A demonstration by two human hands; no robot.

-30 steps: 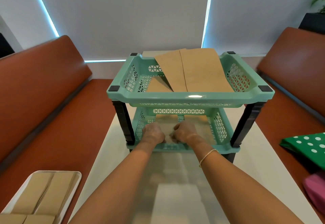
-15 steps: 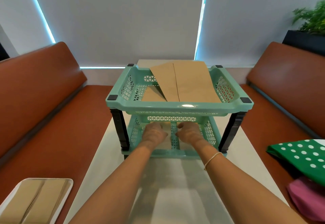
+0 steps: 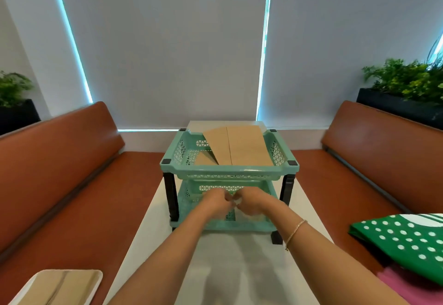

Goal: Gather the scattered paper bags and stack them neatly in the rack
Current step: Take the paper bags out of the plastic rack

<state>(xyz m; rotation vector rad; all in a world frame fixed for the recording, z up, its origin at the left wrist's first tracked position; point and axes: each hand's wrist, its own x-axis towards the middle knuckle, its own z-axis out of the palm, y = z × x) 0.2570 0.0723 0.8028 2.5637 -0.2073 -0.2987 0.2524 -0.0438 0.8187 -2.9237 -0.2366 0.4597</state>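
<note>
With both hands, left and right, curled in the rack's lower tier, grip unclear, they could jolt it, sliding the 2 askew bags off the top tier.

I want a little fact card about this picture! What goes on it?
rack: green two-tier rack on the white table
top tier: brown paper bags lying flat, far ends over the back rim
left hand: reaching into the bottom tier
right hand: beside it, fingers curled; grip unclear
tray: on the left bench, more brown bags on it
right bench: green dotted bag
</note>
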